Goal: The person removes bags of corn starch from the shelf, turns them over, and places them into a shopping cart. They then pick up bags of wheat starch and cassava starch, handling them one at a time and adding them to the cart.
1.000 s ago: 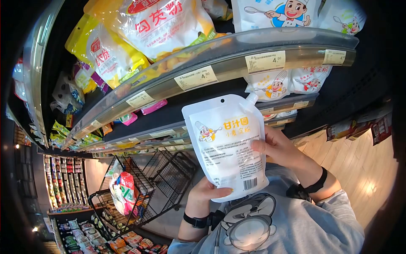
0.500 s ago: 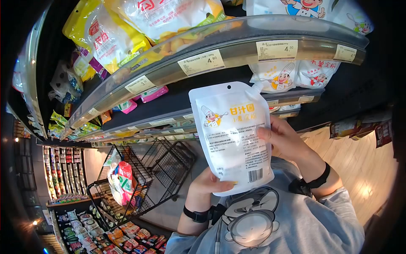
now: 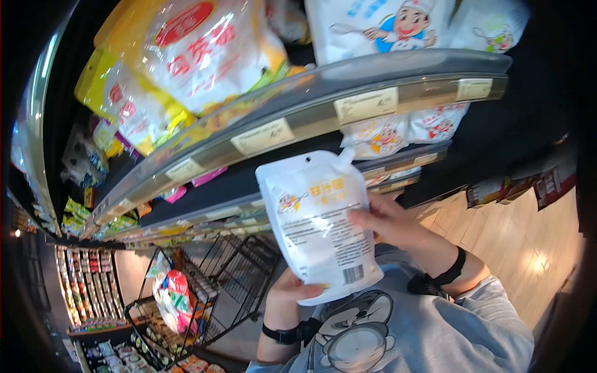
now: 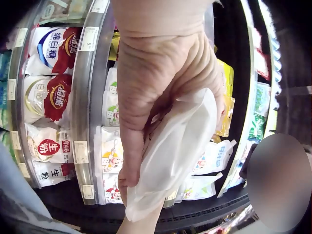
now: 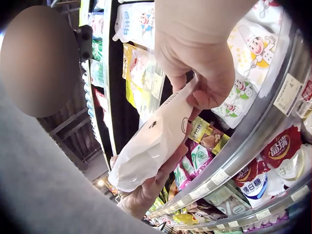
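A white spouted pouch of wheat starch, with orange lettering, a small chef figure and a barcode, is held up in front of the chest, its printed face toward the head camera. My left hand grips its lower left corner, thumb across the front. At the right edge my right hand pinches it, with the thumb on the printed text. In the left wrist view the left hand is wrapped over the pouch's bottom end. The right wrist view shows the right hand pinching the pouch's side.
A curved shelf edge with price tags runs just beyond the pouch. Above it stand yellow-and-white bags and chef-printed pouches; more pouches sit below. A black wire shopping cart holding a red-and-white bag is at lower left.
The head view first shifts, then swings back, so shelf, cart and pouch move about in the picture; the pouch now appears lower and farther left. Both hands keep their grip on it.
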Demonstrator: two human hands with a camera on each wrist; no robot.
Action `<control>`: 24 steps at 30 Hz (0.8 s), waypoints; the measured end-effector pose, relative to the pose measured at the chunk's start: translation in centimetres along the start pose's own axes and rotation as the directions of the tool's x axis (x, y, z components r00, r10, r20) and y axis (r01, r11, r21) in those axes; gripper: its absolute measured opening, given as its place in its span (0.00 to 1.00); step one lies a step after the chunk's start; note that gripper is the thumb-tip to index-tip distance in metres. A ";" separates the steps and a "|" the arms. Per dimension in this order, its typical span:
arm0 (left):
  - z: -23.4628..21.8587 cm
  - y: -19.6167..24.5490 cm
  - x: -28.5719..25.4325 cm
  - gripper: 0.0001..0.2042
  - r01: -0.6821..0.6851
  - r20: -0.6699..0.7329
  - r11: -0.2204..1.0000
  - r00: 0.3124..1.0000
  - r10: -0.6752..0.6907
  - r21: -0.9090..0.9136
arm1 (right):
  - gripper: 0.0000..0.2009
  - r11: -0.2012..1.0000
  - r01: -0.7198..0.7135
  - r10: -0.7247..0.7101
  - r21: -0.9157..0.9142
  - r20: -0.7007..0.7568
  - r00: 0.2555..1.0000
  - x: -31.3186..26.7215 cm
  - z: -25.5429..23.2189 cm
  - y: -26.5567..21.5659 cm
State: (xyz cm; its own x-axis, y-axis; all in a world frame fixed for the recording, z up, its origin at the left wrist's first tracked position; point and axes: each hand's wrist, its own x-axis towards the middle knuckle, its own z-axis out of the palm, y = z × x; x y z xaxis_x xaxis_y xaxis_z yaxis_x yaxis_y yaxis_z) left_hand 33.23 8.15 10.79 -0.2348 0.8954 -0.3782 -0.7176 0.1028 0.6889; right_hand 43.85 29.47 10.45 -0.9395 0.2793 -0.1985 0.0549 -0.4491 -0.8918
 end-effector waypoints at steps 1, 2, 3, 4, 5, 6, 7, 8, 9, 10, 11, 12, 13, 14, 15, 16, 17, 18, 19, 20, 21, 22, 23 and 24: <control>0.6 0.2 -0.1 0.43 -0.002 -0.037 1.000 0.999 0.001 -0.015 | 0.20 1.000 -0.009 0.009 -0.020 0.013 1.000 0.0 -0.1 0.0; 0.8 0.3 -0.2 0.44 -0.002 -0.075 1.000 0.997 0.000 -0.030 | 0.20 0.999 -0.020 0.021 -0.039 0.025 0.999 0.1 -0.1 0.0; 0.5 0.2 -0.1 0.45 -0.017 -0.068 0.999 0.998 0.014 -0.036 | 0.20 0.997 0.024 -0.022 -0.078 0.026 0.999 0.2 -0.2 0.1; -0.5 -0.4 -0.3 0.44 -0.027 -0.083 0.999 0.996 0.023 -0.047 | 0.20 0.996 0.033 -0.033 -0.088 0.003 0.999 0.2 -0.2 0.1; -0.3 -0.4 -0.4 0.43 -0.044 -0.105 0.998 0.994 0.040 -0.035 | 0.20 0.994 0.033 -0.032 -0.102 0.010 0.999 0.1 -0.2 0.1; 0.0 -0.4 -0.3 0.43 -0.062 -0.127 0.998 0.990 0.059 -0.022 | 0.21 0.993 0.033 -0.031 -0.117 0.018 0.999 0.2 -0.3 0.1; 0.2 -0.3 -0.1 0.43 -0.056 -0.104 0.998 0.993 0.053 -0.022 | 0.20 0.988 0.046 -0.043 -0.147 0.026 0.999 0.5 -0.7 0.6; 0.3 -0.2 0.0 0.42 -0.069 -0.128 0.998 0.989 0.068 -0.007 | 0.20 0.986 0.053 -0.052 -0.155 0.009 0.999 0.6 -1.1 0.6; 0.3 -0.1 0.1 0.42 -0.084 -0.158 0.996 0.984 0.084 0.008 | 0.20 0.959 0.085 -0.109 -0.270 -0.075 0.991 0.9 -1.5 0.4; 0.4 0.0 0.3 0.42 -0.082 -0.147 0.997 0.986 0.083 0.009 | 0.20 0.919 0.103 -0.171 -0.381 -0.149 0.974 1.2 -1.9 0.4; 0.4 0.1 0.4 0.41 -0.103 -0.172 0.995 0.980 0.102 0.002 | 0.21 0.859 0.232 -0.390 -0.457 -0.290 0.874 1.7 -2.3 0.6; 0.3 0.2 0.4 0.40 -0.126 -0.199 0.992 0.972 0.122 -0.005 | 0.23 0.745 0.228 -0.551 -0.627 -0.384 0.741 2.6 -3.7 0.9; 0.1 0.2 0.3 0.40 -0.129 -0.197 0.992 0.972 0.126 -0.002 | 0.25 0.611 0.177 -0.701 -0.772 -0.424 0.574 3.7 -5.5 1.2; -0.2 0.2 0.2 0.41 -0.136 -0.237 0.991 0.962 0.133 0.002 | 0.25 0.609 0.182 -0.705 -0.772 -0.421 0.571 4.5 -6.9 1.3; -0.2 -0.3 0.4 0.41 -0.148 -0.278 0.989 0.949 0.145 0.010 | 0.28 0.561 0.130 -0.756 -0.818 -0.442 0.482 5.1 -8.7 1.4; -0.4 -0.3 0.3 0.42 -0.158 -0.319 0.987 0.935 0.155 0.015 | 0.30 0.515 0.067 -0.802 -0.855 -0.452 0.390 5.8 -9.5 1.4; -0.5 -0.2 0.3 0.42 -0.163 -0.321 0.986 0.933 0.161 0.019 | 0.30 0.515 0.074 -0.803 -0.854 -0.450 0.390 6.5 -9.6 1.5; -0.5 -0.2 0.2 0.42 -0.162 -0.323 0.987 0.933 0.160 0.020 | 0.31 0.495 0.061 -0.817 -0.867 -0.441 0.372 7.0 -9.5 1.7; -0.5 -0.2 0.1 0.42 -0.161 -0.326 0.987 0.932 0.159 0.020 | 0.32 0.476 0.047 -0.830 -0.878 -0.430 0.355 7.4 -9.5 1.7; -0.6 -0.3 0.0 0.42 -0.167 -0.329 0.986 0.930 0.165 0.023 | 0.32 0.475 0.053 -0.830 -0.878 -0.428 0.357 7.8 -9.6 1.5; -0.7 -0.4 -0.2 0.41 -0.177 -0.306 0.984 0.937 0.169 0.003 | 0.31 0.584 0.116 -0.768 -0.803 -0.501 0.399 8.1 -9.7 1.2; -0.8 -0.4 -0.3 0.40 -0.187 -0.281 0.982 0.944 0.175 -0.017 | 0.29 0.682 0.171 -0.697 -0.711 -0.562 0.445 8.4 -9.7 1.0; -1.0 -0.5 -0.4 0.40 -0.193 -0.283 0.981 0.942 0.182 -0.013 | 0.29 0.680 0.178 -0.700 -0.711 -0.558 0.446 8.5 -9.6 0.9; -1.2 -0.6 -0.5 0.40 -0.189 -0.283 0.982 0.942 0.178 -0.012 | 0.26 0.612 0.070 -0.713 -0.788 -0.512 0.479 8.5 -9.4 0.9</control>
State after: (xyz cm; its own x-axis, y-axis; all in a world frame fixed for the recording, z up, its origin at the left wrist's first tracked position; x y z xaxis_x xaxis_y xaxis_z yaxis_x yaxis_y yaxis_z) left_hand 33.02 7.16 9.79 -0.5348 0.7397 -0.4085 -0.6678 -0.0738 0.7407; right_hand 39.09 39.46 4.11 -0.3164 0.8883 0.3329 0.2346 0.4133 -0.8799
